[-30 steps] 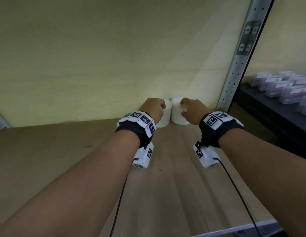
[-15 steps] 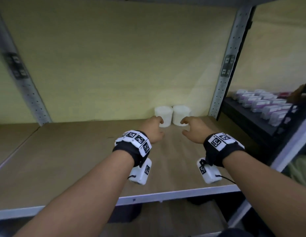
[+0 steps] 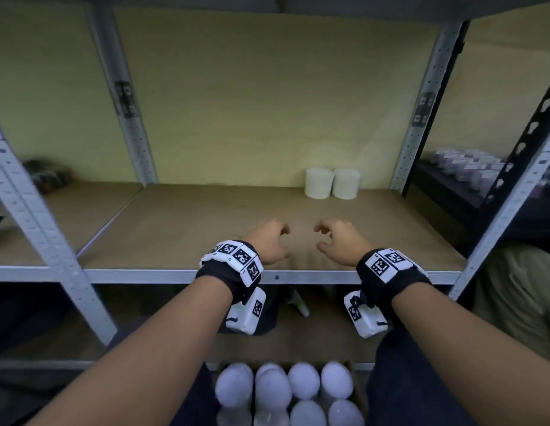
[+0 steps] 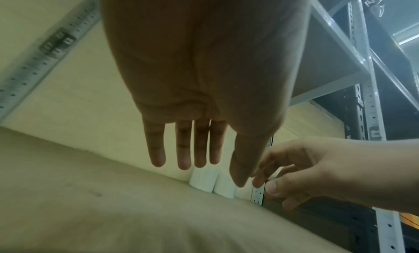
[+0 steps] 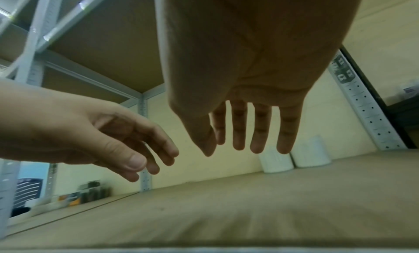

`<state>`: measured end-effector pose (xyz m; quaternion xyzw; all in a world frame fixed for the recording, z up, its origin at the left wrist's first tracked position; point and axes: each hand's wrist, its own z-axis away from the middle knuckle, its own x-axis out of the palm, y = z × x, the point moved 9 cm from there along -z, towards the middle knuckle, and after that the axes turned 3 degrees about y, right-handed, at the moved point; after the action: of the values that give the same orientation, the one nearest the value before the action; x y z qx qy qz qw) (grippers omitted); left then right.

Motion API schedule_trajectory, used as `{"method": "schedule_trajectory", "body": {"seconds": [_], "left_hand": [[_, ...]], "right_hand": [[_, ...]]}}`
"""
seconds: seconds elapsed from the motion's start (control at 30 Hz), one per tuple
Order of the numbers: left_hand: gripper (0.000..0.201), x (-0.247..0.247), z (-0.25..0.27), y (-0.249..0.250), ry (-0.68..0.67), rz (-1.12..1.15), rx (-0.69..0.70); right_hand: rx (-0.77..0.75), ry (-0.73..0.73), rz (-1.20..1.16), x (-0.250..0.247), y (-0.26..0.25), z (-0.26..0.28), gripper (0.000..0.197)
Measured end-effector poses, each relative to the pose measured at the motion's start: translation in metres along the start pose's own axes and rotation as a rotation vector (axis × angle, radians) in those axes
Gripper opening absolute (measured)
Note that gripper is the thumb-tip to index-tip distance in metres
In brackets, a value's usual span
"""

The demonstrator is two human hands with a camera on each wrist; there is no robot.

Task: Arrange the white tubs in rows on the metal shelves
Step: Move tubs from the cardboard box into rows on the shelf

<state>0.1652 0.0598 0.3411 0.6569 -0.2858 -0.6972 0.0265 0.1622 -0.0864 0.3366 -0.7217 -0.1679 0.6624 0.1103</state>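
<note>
Two white tubs stand side by side at the back right of the shelf board [image 3: 190, 235], the left tub [image 3: 318, 182] touching the right tub [image 3: 346, 182]. They also show in the left wrist view [image 4: 202, 182] and the right wrist view [image 5: 275, 161]. My left hand [image 3: 282, 239] and right hand [image 3: 322, 238] hover over the shelf's front part, well short of the tubs. Both have loosely extended fingers and hold nothing. A cardboard box with several more white tubs [image 3: 286, 392] sits below, near my legs.
Grey perforated uprights [image 3: 421, 112] frame the bay, and a metal front rail [image 3: 144, 275] edges the shelf. A dark neighbouring rack at right carries purple-labelled packs [image 3: 470, 167]. A dark bundle [image 3: 46, 176] lies on the left bay. Another shelf lies below.
Both hands let go of the two tubs at the back and drew back toward the shelf's front edge. The head view pulled back, bringing the box of tubs into sight.
</note>
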Motion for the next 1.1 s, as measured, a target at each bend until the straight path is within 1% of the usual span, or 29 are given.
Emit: {"method": "schedule_trajectory", "body": {"seconds": [0.07, 0.2, 0.3, 0.43, 0.53, 0.67, 0.73, 0.8, 0.87, 0.93, 1.0, 1.03, 1.1], "left_hand": [[0.05, 0.012, 0.016, -0.013, -0.027, 0.016, -0.024], [0.048, 0.043, 0.045, -0.042, -0.093, 0.017, -0.091], [0.051, 0.072, 0.065, -0.069, -0.136, 0.066, -0.14], [0.053, 0.112, 0.086, -0.104, -0.195, 0.072, -0.208], [0.055, 0.145, 0.099, -0.134, -0.268, 0.059, -0.292], [0.06, 0.186, 0.11, -0.163, -0.34, 0.049, -0.398], [0.067, 0.208, 0.115, -0.171, -0.392, 0.066, -0.447], [0.076, 0.228, 0.12, -0.177, -0.437, 0.052, -0.465], [0.078, 0.248, 0.123, -0.182, -0.471, 0.002, -0.467], [0.072, 0.265, 0.122, -0.184, -0.491, -0.053, -0.46], [0.066, 0.276, 0.12, -0.178, -0.497, -0.134, -0.391], [0.068, 0.284, 0.12, -0.18, -0.488, -0.135, -0.387], [0.081, 0.287, 0.121, -0.184, -0.443, -0.148, -0.402]], "right_hand": [[-0.01, -0.028, -0.012, 0.016, -0.009, 0.013, 0.037], [-0.02, -0.085, -0.017, 0.053, -0.02, 0.034, 0.025], [-0.046, -0.139, -0.029, 0.088, -0.025, 0.046, 0.021], [-0.074, -0.244, -0.053, 0.149, -0.03, 0.056, 0.023], [-0.046, -0.364, -0.039, 0.203, -0.027, 0.062, 0.027], [-0.018, -0.483, 0.005, 0.263, -0.021, 0.07, 0.038], [-0.02, -0.52, 0.03, 0.288, -0.017, 0.078, 0.045], [-0.022, -0.546, 0.062, 0.31, -0.008, 0.087, 0.05], [-0.014, -0.583, 0.086, 0.329, 0.001, 0.096, 0.058], [-0.009, -0.64, 0.144, 0.35, 0.011, 0.104, 0.073], [-0.023, -0.682, 0.212, 0.365, 0.019, 0.11, 0.086], [-0.01, -0.704, 0.223, 0.37, 0.023, 0.112, 0.091], [0.027, -0.749, 0.225, 0.378, 0.032, 0.115, 0.1]]}}
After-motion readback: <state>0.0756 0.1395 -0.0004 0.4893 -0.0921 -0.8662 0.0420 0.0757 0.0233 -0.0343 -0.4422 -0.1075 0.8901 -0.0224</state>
